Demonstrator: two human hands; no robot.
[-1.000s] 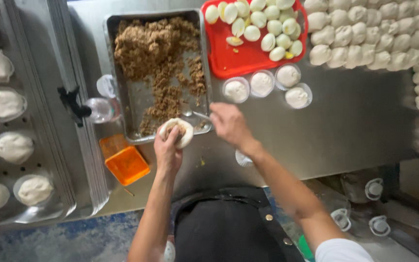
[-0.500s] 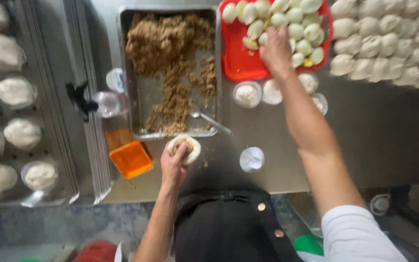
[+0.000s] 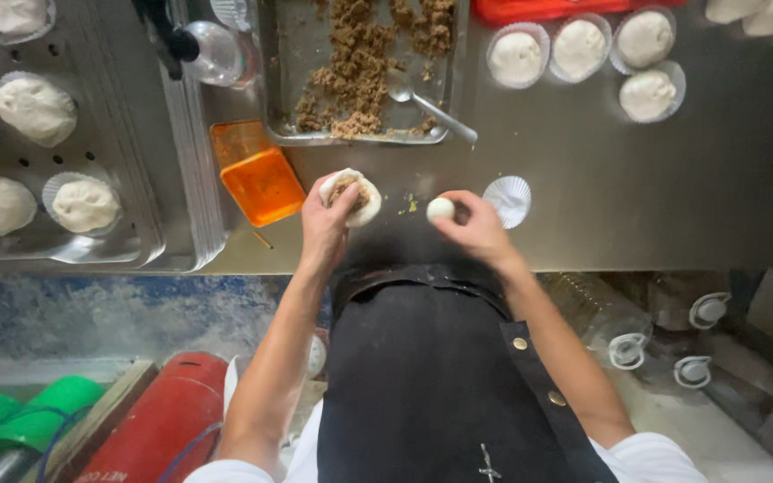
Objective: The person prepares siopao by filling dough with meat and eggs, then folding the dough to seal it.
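Observation:
My left hand [image 3: 326, 224] cups a round piece of white dough [image 3: 351, 194] with brown minced filling in its middle, held just above the front edge of the steel counter [image 3: 673, 197]. My right hand [image 3: 474, 229] holds a small white egg piece [image 3: 440, 208] between the fingertips, a short way right of the dough. A metal tray of brown filling [image 3: 364, 72] with a spoon [image 3: 427, 103] in it lies beyond both hands. An empty white paper cup [image 3: 507, 199] sits on the counter beside my right hand.
An orange plastic container [image 3: 257, 174] stands left of my left hand. Filled buns in paper cups [image 3: 583, 49] sit at the far right, under a red tray [image 3: 547, 9]. Perforated steamer trays with buns [image 3: 55, 143] lie at the left. A red cylinder [image 3: 158, 420] is on the floor.
My right hand has come back from the red tray with a white egg piece and now sits near the dough. The view has tilted down towards my body.

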